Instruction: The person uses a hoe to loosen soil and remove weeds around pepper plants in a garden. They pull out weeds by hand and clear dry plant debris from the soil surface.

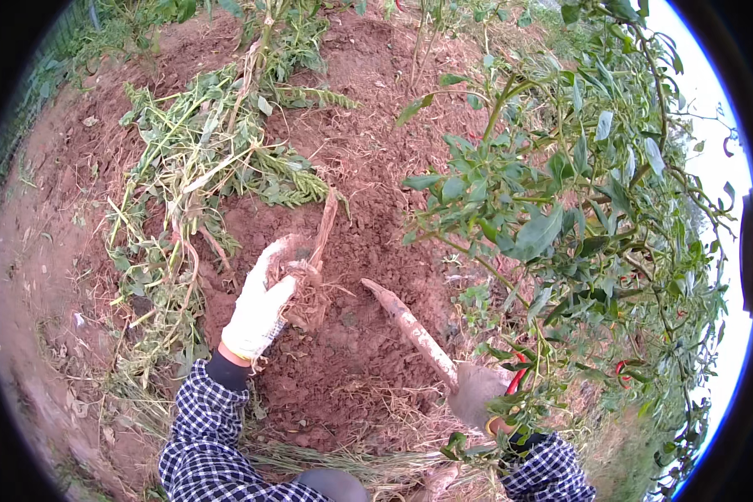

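Note:
My left hand (260,301), in a white work glove, is closed around a clump of dry, fibrous roots (307,295) with a brown stalk (326,229) rising from it. Below the clump lies loose reddish soil. At the lower right, my right hand (477,392), in a soiled glove, grips a soil-caked rod-like tool (417,332); its narrow tip points up and left over the dirt. Pepper leaves hide part of the right wrist. What lies at the tool's other end cannot be seen.
Pepper plants (539,232) with red peppers (518,375) lean in along the right side. A heap of pulled, wilting weeds (188,150) lies at the left and upper left. Dry straw (364,464) covers the ground near my knee (332,484).

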Demonstrator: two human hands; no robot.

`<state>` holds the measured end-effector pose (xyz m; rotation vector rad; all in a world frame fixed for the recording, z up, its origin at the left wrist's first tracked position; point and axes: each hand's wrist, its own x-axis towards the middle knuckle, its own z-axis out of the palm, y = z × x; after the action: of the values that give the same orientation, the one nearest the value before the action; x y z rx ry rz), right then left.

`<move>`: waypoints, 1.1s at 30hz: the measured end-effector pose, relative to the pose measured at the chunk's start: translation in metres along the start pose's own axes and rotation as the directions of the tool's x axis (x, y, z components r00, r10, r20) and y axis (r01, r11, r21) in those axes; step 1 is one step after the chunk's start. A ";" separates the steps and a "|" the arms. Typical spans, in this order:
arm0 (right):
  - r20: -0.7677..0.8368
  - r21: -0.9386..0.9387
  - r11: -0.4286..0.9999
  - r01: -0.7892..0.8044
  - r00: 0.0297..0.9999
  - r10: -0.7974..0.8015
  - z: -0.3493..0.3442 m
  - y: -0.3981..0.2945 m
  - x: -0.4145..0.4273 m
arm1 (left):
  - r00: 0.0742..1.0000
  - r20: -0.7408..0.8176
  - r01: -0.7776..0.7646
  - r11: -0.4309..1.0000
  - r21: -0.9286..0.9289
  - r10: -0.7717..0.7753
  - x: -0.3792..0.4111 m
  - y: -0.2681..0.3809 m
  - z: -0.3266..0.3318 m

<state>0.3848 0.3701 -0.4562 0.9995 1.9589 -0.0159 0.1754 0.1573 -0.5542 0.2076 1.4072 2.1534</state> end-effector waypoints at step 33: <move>-0.386 0.110 0.896 0.430 0.849 -0.360 0.133 0.131 -0.061 | 0.963 0.077 0.264 0.860 -0.437 -0.257 -0.248 0.030 0.038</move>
<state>0.5812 0.3690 -0.4435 0.7314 2.5163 -0.2812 0.3869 0.0482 -0.4697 -0.1340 0.8377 2.1648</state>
